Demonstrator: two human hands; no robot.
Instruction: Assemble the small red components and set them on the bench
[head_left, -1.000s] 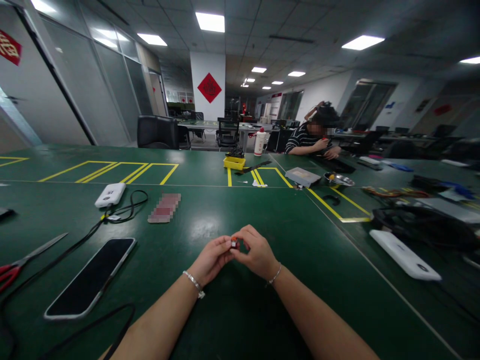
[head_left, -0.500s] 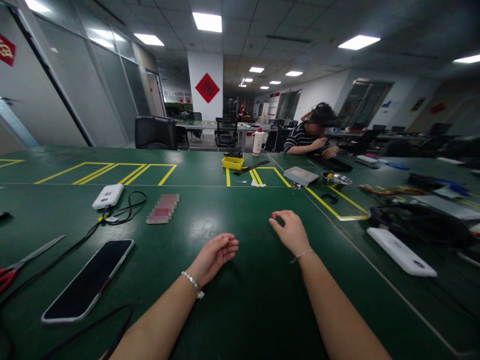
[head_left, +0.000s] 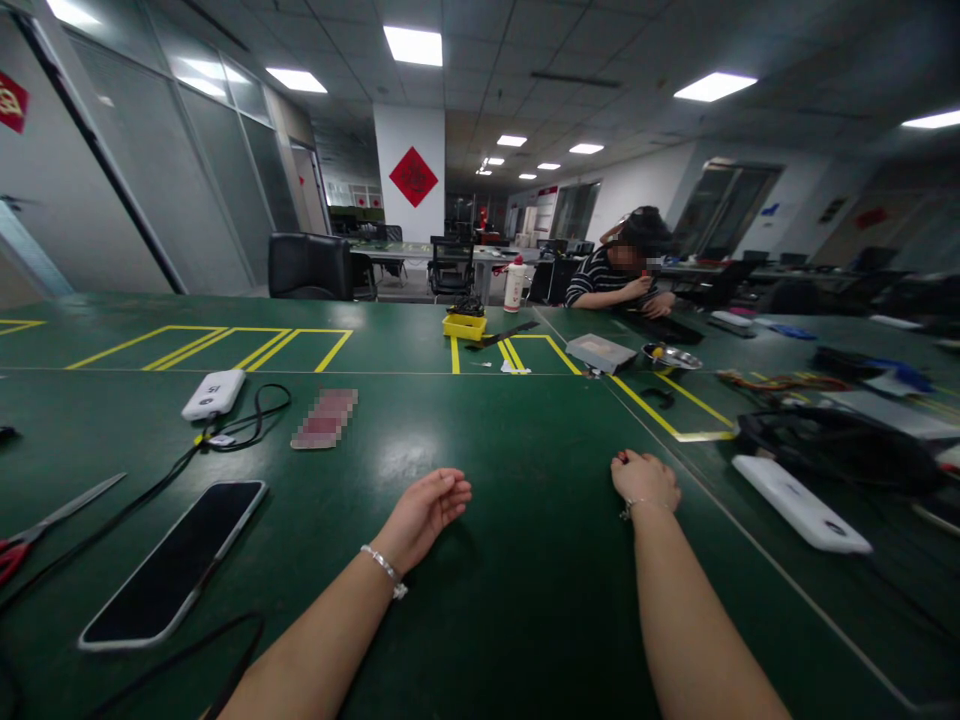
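Observation:
My left hand (head_left: 429, 510) rests on its side on the green table (head_left: 525, 600), fingers loosely curved and a little apart, holding nothing. A silver bracelet (head_left: 384, 567) circles that wrist. Farther right, my right hand (head_left: 646, 482) is closed, knuckles up, low over the table. A small dark reddish spot shows at its thumb and fingertip; what it belongs to is too small to name. The other fingers are curled under and mostly hidden. Left of my left hand lies a black-screened phone (head_left: 176, 562) with a pale edge.
Scissors (head_left: 64, 520), a white power bank (head_left: 214, 395) with a black cable, and a blurred reddish card (head_left: 325, 419) lie left. Another white power bank (head_left: 799, 503) lies right. A yellow tray (head_left: 464, 327) and grey box (head_left: 600, 352) stand farther back. A person (head_left: 630, 270) sits across.
My right hand has moved right and slightly nearer, and has turned and curled its fingers. The orange-red bit in its pinch is now mostly hidden. My left hand stays nearly still.

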